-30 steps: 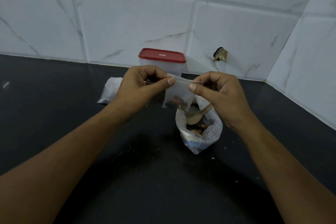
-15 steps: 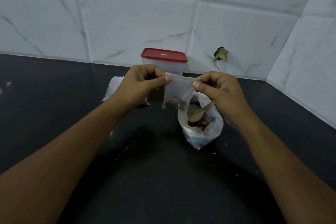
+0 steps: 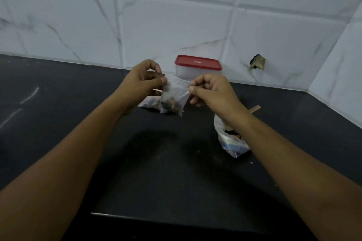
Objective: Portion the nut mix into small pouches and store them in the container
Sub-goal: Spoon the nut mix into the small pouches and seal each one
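A small clear pouch [image 3: 173, 100] with a few dark and orange nuts at its bottom hangs above the black counter. My left hand [image 3: 141, 83] pinches its top left corner, and my right hand [image 3: 210, 90] pinches the top right corner. Behind the pouch stands a clear container with a red lid [image 3: 197, 65], shut, against the wall. The big bag of nut mix [image 3: 231, 141] stands open under my right wrist, with a wooden spoon handle [image 3: 254, 109] sticking out. More pouches [image 3: 148, 102] lie behind my left hand, partly hidden.
The black counter [image 3: 166, 162] meets white marble tiles at the back and on the right, forming a corner. A dark broken hole [image 3: 257, 62] marks the back wall. The counter's front edge [image 3: 117, 215] runs below my arms.
The view has swung left, so the nut bag now sits to the right under my wrist. Both hands keep pinching the pouch top, now held further left of the bag.
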A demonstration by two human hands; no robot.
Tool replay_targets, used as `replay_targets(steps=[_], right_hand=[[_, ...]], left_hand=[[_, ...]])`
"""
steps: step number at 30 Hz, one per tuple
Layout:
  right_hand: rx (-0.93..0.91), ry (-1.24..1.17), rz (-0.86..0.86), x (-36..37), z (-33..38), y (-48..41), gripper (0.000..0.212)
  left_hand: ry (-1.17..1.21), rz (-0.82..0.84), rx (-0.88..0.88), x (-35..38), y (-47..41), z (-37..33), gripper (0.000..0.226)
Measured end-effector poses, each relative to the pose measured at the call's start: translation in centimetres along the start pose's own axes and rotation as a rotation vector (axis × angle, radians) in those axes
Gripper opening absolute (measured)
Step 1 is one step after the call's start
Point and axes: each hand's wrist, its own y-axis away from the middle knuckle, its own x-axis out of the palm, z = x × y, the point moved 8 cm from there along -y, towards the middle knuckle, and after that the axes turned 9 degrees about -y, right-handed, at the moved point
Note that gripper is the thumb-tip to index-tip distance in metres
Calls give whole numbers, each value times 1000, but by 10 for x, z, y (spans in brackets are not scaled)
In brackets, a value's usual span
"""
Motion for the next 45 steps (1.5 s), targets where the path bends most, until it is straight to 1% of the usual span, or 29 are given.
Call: replay_targets(steps=[5, 9, 10, 13, 14, 16, 18, 19, 21, 23, 27, 30, 33, 37, 41, 43, 45], right_hand=[[138, -58, 24, 46, -19, -14, 9], [247, -25, -1, 60, -40, -23, 8], [275, -18, -15, 60, -44, -25, 10], [326, 1, -52, 57, -54, -26, 30], [294, 60, -62, 55, -52, -26, 33], [128, 282, -87, 51, -40, -25, 33], [-51, 513, -75, 55, -23, -20, 27], [-96, 588, -35, 60, -19, -17, 24], [-94, 674, 73, 71, -22, -14, 23], [-55, 697, 143, 75, -27, -11, 26], [-68, 650, 156, 58, -13, -9, 25], [-53, 665, 159, 27, 4, -4, 25], [-11, 739, 156, -18, 15, 8, 20], [76, 929, 190, -77, 8, 19, 14], [141, 1122, 277, -105, -12, 35, 25], [92, 1243, 306, -105, -21, 40, 30], [29, 1322, 313, -104, -28, 41, 30]], left_hand=[[-122, -152, -16, -32, 9, 26, 28], [-234, -117, -89, -30, 10, 49, 32], [-307, -104, -100, -28, 10, 52, 36], [-606, -78, -59, -23, 7, 54, 52], [-676, -66, -25, -19, 6, 54, 58], [-773, -55, 12, -15, 3, 55, 65], [-828, -59, 4, -14, 3, 56, 64], [-844, -59, -6, -14, 3, 56, 63], [-855, -62, -18, -13, 4, 56, 61], [-852, -89, -6, -15, 7, 52, 59], [-807, -191, 62, -18, 14, 34, 50], [-724, -218, 128, -4, 19, 13, 38], [-661, -141, 151, 31, 17, -5, 33], [-592, 58, 87, 86, 8, -15, 39], [-522, 173, 25, 134, -1, -12, 43], [-485, 199, 15, 151, -4, -9, 42], [-490, 198, 40, 159, -3, -7, 39]])
